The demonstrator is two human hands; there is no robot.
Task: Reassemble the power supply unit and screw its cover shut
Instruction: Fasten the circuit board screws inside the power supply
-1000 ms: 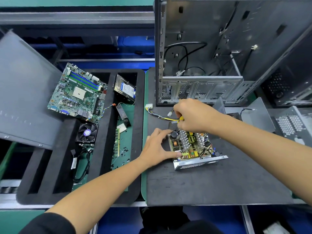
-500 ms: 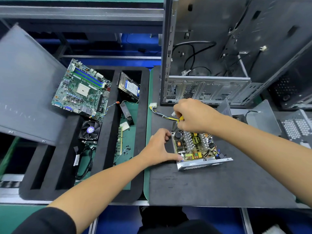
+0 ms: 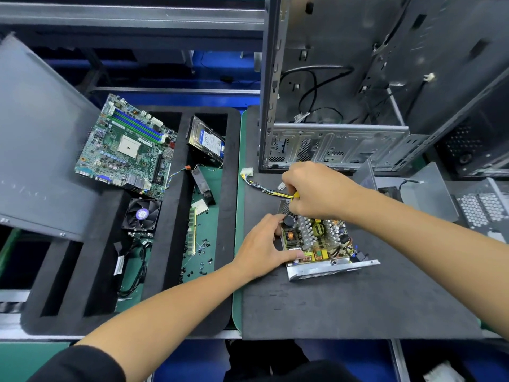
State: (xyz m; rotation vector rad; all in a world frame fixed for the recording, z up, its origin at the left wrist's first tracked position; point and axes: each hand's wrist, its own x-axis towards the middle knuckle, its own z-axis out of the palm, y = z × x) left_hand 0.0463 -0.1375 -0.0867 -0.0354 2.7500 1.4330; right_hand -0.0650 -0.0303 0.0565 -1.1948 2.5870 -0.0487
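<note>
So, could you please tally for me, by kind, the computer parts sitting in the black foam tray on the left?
Motherboard: 1
Hard drive: 1
Cooling fan: 1
RAM stick: 1
Total: 4, leaving out the loose screws and cables, which are too small or tangled to count.

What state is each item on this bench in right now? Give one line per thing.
Power supply unit: cover off, circuit board exposed.
Left hand: holds the unit's left edge.
Right hand: grips a yellow-handled tool at the unit's far end.
Computer case: open, stripped.
Motherboard: out, on the foam tray.
Hard drive: out, propped in a tray slot.
</note>
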